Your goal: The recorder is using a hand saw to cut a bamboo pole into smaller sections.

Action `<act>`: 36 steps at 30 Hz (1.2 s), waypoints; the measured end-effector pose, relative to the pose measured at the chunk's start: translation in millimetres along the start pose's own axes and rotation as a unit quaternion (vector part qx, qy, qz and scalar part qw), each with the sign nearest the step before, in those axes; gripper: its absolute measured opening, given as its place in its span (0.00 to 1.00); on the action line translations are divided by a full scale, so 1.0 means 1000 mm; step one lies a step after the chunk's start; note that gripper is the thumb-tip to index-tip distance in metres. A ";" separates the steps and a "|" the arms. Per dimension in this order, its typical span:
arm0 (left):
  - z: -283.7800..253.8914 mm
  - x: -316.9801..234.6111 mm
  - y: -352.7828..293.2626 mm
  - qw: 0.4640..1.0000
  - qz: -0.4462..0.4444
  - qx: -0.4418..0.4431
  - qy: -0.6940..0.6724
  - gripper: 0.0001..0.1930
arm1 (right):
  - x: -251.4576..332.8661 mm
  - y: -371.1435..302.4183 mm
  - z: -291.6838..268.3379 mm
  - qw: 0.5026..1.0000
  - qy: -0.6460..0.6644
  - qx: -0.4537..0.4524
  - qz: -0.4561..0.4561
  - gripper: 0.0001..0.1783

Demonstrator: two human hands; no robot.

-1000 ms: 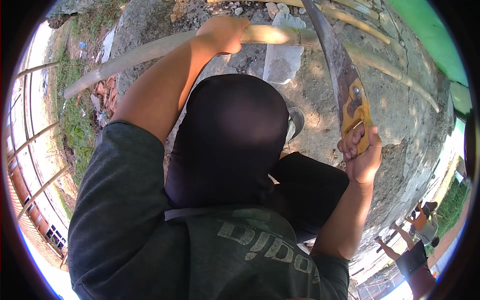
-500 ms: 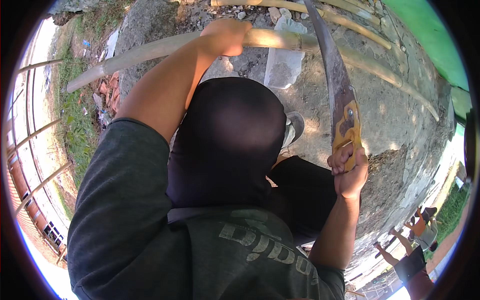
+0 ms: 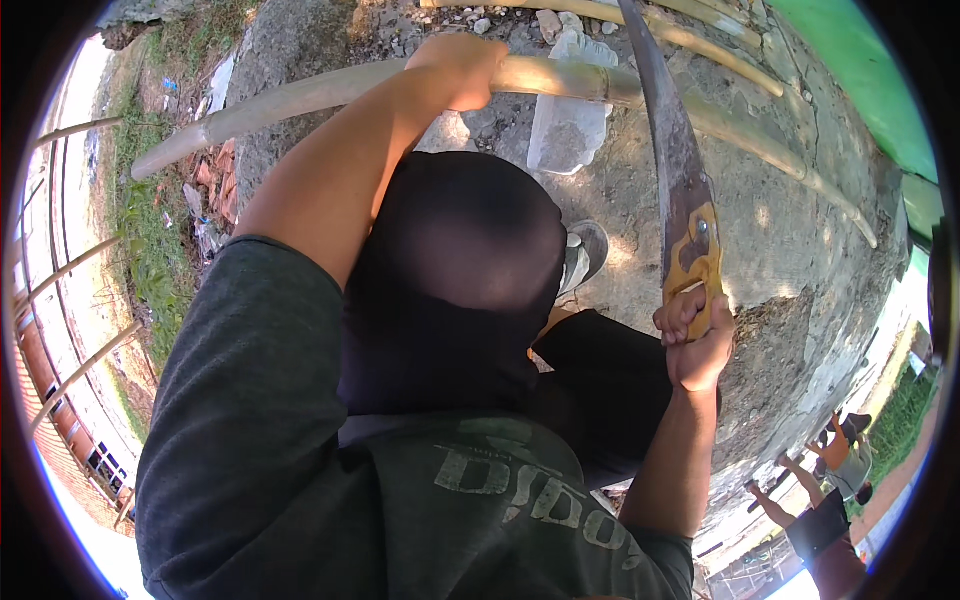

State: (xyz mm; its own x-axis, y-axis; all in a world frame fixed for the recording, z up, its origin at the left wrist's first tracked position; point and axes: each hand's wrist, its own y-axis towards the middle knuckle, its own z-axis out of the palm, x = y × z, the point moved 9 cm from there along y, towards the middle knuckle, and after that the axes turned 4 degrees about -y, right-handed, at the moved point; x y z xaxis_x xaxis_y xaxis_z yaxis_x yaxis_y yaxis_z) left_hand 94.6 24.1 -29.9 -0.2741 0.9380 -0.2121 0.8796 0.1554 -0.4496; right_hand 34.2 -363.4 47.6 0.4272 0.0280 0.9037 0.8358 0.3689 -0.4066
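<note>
A long pale bamboo pole [image 3: 560, 78] lies across in front of me, bending from the far left toward the right. My left hand [image 3: 458, 70] is closed around it, left of its middle. In my right hand [image 3: 698, 340] is a hand saw [image 3: 672, 150], gripped by its yellow handle. The saw's dark blade points away from me and crosses the pole right of my left hand. Whether its teeth have cut into the bamboo I cannot tell. My bent knee [image 3: 470, 225] in dark cloth is close behind the pole.
More bamboo poles [image 3: 700, 45] lie on the rough concrete ground [image 3: 750, 240] at the far side. A broken white piece [image 3: 568, 130] sits under the pole. Grass [image 3: 150, 240] and rubble border the left. A green wall [image 3: 850, 70] stands at right; people [image 3: 825, 520] are at lower right.
The saw has shifted only slightly along its length, across the pole. My left hand keeps its hold, and my knee has moved a little left.
</note>
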 end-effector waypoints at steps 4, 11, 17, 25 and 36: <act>0.002 -0.024 0.003 0.999 0.027 -0.024 -0.004 0.22 | 0.020 0.083 0.039 0.981 -0.188 0.017 -0.049 0.30; 0.005 -0.001 -0.002 1.000 -0.004 0.008 0.014 0.23 | 0.000 0.046 0.008 0.999 0.023 0.005 0.043 0.27; 0.008 -0.010 -0.008 1.000 -0.006 0.015 -0.010 0.23 | -0.001 0.007 0.008 0.999 -0.029 0.018 -0.013 0.27; 0.006 -0.014 0.003 0.999 0.003 0.030 0.017 0.24 | 0.013 0.066 0.013 0.997 -0.069 0.009 -0.015 0.27; 0.002 -0.027 0.014 0.999 0.036 -0.016 -0.016 0.24 | 0.028 0.109 0.043 0.975 -0.222 0.002 0.002 0.25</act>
State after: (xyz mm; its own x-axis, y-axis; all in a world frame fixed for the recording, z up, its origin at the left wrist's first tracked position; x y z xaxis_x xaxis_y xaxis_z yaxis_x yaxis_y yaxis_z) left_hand 113.8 0.5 -32.3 -0.2227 0.9364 -0.2712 0.9088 0.0988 -0.4054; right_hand 122.5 -282.8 34.8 0.2381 0.4283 0.8717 0.8332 0.3712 -0.4099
